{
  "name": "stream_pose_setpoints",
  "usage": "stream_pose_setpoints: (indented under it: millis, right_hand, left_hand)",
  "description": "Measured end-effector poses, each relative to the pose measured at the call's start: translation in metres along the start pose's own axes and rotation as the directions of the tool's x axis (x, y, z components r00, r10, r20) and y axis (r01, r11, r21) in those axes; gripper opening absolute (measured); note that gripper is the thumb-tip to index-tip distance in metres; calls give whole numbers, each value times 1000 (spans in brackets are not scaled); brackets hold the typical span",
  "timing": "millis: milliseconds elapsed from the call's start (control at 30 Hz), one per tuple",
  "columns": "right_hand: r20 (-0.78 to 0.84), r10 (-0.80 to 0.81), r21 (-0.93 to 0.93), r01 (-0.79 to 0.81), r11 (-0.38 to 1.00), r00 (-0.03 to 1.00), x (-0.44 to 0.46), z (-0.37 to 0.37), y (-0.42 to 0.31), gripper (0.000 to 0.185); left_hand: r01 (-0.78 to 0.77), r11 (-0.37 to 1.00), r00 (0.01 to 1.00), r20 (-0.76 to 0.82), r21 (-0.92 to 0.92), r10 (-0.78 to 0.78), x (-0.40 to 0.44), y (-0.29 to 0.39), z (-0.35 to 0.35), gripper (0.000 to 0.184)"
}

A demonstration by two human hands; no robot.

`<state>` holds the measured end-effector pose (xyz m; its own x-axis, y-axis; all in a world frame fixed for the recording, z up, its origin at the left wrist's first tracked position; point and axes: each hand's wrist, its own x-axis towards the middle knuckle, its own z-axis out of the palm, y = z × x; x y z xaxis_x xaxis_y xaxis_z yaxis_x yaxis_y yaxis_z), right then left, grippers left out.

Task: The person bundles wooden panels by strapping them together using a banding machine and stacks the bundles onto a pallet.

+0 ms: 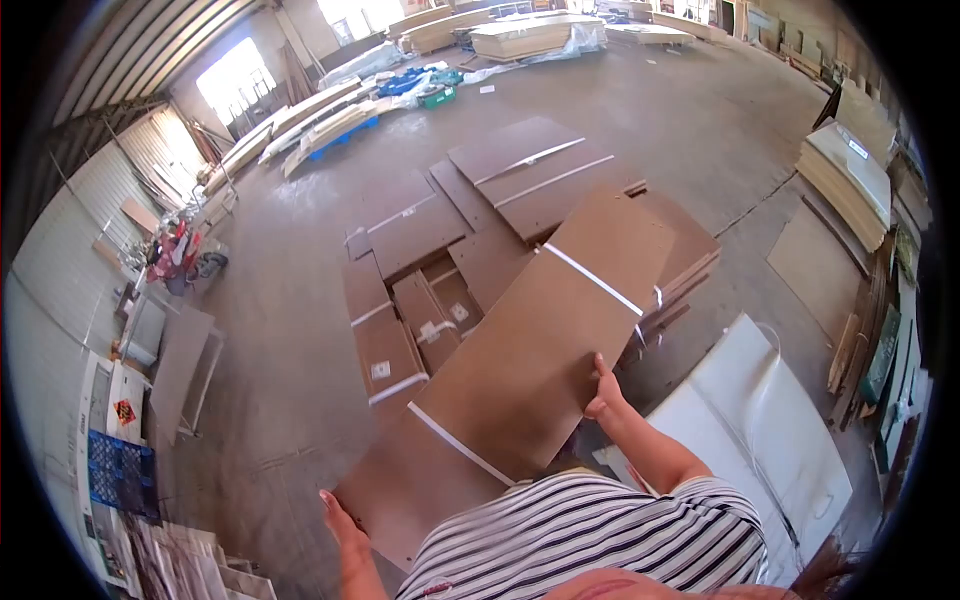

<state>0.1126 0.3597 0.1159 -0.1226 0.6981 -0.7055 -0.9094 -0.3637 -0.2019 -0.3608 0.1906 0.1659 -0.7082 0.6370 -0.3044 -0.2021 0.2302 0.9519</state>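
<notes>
A long brown board bundle [530, 350], bound with two white straps, lies at a slant in front of my body. My left hand [345, 522] grips its near left edge, thumb on top and the other fingers hidden underneath. On the opposite long edge my right hand [603, 390] has its thumb on the upper face, its fingers partly out of sight below. The bundle's far end overlaps a stack of brown boards [690, 245]. Beyond it, more strapped brown panels [405, 220] and narrow brown boxes [385, 345] with white labels rest in low piles.
To my right lies a large white sheet [750, 430] with a strap across it. Stacked boards [845, 180] stand farther right. A red motorbike [178, 255] and a leaning panel [183, 370] are on the left. Board piles [535, 38] line the far side.
</notes>
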Motion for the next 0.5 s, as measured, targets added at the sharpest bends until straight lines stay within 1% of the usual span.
stream_pose_setpoints:
  millis: [33, 67, 100, 133, 200, 233, 267, 300, 333, 367, 400, 433, 467, 500]
  right_hand:
    - [19, 0, 5, 0, 1000, 1000, 22, 13, -14, 46]
    - [57, -13, -53, 16, 998, 998, 52, 28, -30, 43]
    - [91, -21, -108, 31, 994, 996, 77, 42, -44, 41]
    - [112, -23, -94, 33, 995, 993, 97, 62, -63, 41]
    - [107, -96, -290, 123, 949, 990, 135, 105, -108, 31]
    - [177, -96, -291, 145, 945, 980, 173, 115, -128, 27]
    - [246, -96, -290, 168, 942, 965, 212, 124, -148, 23]
    - [251, -96, -272, 166, 948, 963, 225, 139, -165, 23]
    - [300, -72, -264, 155, 952, 951, 234, 155, -183, 22]
    - [343, -51, -259, 147, 955, 938, 240, 165, -196, 22]
    - [364, -154, -307, 275, 911, 919, 246, 173, -200, 22]
    - [358, -164, -295, 278, 914, 919, 253, 174, -204, 22]
    - [348, -205, -265, 305, 915, 915, 258, 170, -204, 23]
    - [332, -242, -239, 330, 913, 912, 259, 162, -203, 24]
  left_hand:
    - [-19, 1000, 1000, 1, -5, 19, 9, -9, 9, 68]
    - [3, 999, 999, -32, -37, -4, 26, -23, 21, 70]
    - [26, 998, 997, -65, -64, -30, 39, -24, 39, 72]
    - [1, 998, 998, -61, -65, -5, 40, -12, 67, 72]
    - [122, 992, 986, -113, -18, -123, 34, 4, 125, 76]
    - [102, 995, 989, -108, -9, -102, 44, 3, 150, 76]
    - [105, 983, 992, 84, -153, -93, 60, -4, 173, 76]
    - [133, 966, 981, 165, -221, -97, 66, -6, 201, 75]
    - [171, 944, 964, 245, -282, -101, 73, -8, 229, 74]
    - [208, 937, 964, 219, -280, -149, 69, -3, 270, 70]
    - [215, 945, 966, 194, -246, -169, 57, 8, 315, 68]
    - [223, 951, 967, 174, -213, -187, 50, 16, 350, 66]
    - [55, 998, 955, 294, -33, -43, 83, -16, 363, 60]
    - [-29, 998, 929, 370, 56, 6, 91, -31, 376, 58]
